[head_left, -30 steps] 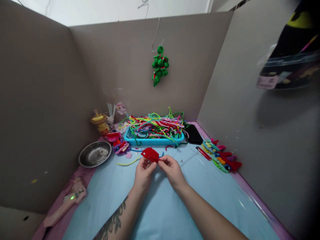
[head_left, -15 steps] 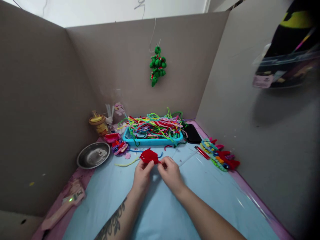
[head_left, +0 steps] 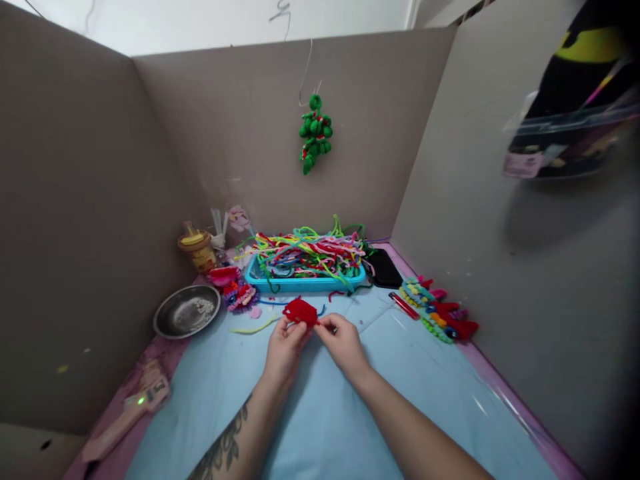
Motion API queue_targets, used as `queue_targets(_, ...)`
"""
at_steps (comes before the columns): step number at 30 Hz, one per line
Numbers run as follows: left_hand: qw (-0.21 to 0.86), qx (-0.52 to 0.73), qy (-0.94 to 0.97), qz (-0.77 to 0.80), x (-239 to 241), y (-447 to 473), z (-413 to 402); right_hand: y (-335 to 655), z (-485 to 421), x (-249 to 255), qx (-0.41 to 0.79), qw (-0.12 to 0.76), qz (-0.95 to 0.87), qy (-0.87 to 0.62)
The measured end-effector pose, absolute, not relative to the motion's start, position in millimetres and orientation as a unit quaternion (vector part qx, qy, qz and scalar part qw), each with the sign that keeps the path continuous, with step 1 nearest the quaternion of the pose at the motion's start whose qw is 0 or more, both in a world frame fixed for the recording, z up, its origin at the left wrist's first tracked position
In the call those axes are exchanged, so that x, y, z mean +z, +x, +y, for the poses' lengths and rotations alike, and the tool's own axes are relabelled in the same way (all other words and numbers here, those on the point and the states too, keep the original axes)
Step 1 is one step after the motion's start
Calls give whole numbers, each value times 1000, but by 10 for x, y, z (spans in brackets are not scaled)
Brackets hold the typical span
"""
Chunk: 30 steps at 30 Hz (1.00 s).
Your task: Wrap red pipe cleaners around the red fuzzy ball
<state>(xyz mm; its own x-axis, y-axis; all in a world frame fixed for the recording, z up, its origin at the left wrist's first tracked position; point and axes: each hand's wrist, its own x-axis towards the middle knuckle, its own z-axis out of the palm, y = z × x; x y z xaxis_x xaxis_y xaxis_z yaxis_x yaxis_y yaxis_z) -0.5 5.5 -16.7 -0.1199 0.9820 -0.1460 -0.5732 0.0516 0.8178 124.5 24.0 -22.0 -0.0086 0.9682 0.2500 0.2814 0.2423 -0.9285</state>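
Observation:
A red fuzzy piece (head_left: 301, 311), apparently made of pipe cleaners, is held up over the blue table cover (head_left: 320, 427). My left hand (head_left: 286, 343) grips its lower left edge between thumb and fingers. At its lower right corner, the fingertips of my right hand (head_left: 341, 339) pinch a small red end. The exact shape of that end is too small to make out. Just behind lie a yellow pipe cleaner (head_left: 253, 328) and a short blue one, partly hidden by the red piece.
A blue tray (head_left: 305, 285) heaped with coloured pipe cleaners stands behind my hands. To the left are a metal bowl (head_left: 170, 320) and a pink glue gun (head_left: 127, 420). On the right lie a red cutter (head_left: 405, 306), a black phone (head_left: 385, 269) and colourful finished pieces (head_left: 440, 313).
The red piece has shifted very slightly right in my left hand. The fingers of my right hand have changed their pinch a little at its corner.

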Motion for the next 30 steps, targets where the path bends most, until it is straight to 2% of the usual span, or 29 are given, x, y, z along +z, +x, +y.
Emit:
queue_targets(4,599,636,283,397,-184,0,57,1273,261,-233,316,468,-649,-510)
queue_targets(10,568,647,297,413,-211,-14,67,1291,223,-161,273,484,-679,-479)
queue_targets(17,614,635,256,394,-135,37,33,1259,247,-182,292,498,-666,-472)
queue_targets(23,601,642,269,392,-133,28,40,1194,239,-271,308,527,-633,-476)
queue_targets(30,531,619,371,443,-242,-21,77,1296,211,-151,159,505,-747,-402)
